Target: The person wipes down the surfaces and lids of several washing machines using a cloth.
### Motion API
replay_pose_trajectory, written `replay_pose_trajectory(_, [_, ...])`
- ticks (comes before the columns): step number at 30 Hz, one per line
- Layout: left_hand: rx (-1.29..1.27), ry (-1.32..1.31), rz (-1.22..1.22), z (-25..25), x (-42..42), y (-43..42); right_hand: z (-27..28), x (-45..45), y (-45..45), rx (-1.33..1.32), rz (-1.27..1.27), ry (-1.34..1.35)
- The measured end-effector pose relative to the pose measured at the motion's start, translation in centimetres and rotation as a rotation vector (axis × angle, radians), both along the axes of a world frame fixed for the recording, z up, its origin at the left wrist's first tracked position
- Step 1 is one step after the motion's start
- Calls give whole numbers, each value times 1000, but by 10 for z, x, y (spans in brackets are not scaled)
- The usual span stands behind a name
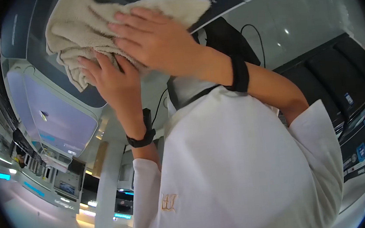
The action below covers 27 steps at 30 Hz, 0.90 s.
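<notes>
Just behind my left hand I wear a black wristband with a chunky raised block on it, and behind my right hand a wider, plain black band. Farther back from both hands, near the elbows, hang the loose white sleeves of my white shirt; its front, on my left hand's side, carries small gold-tan lettering that looks embroidered.

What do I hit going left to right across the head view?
By their middles: lit blue rectangle → lavender panel → left hand → right hand → right wrist's black band → black panels. Beige cloth left out: it lies under both hands.
</notes>
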<state>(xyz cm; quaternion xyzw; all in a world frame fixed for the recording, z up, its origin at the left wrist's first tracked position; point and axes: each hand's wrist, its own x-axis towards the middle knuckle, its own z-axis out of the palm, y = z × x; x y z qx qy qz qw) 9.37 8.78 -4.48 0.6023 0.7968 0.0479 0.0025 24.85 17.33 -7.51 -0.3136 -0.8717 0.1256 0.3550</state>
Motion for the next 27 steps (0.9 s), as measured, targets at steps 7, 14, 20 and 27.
replay_pose_trajectory(7, [53, -216, -39, 18, 100, 52, 6, 72, 33, -16, 16, 113])
replay_pose_trajectory(14, [-105, -37, -175, 11, 196, 114, -6, 195, 75, -43, 4, 198])
replay_pose_trajectory(20, [-153, 69, -423, 25, 276, 168, -11, 283, 91, -3, -163, 291])
replay_pose_trajectory(27, [-192, 132, -681, 17, 318, 214, -22, 318, 88, -132, -403, 393])
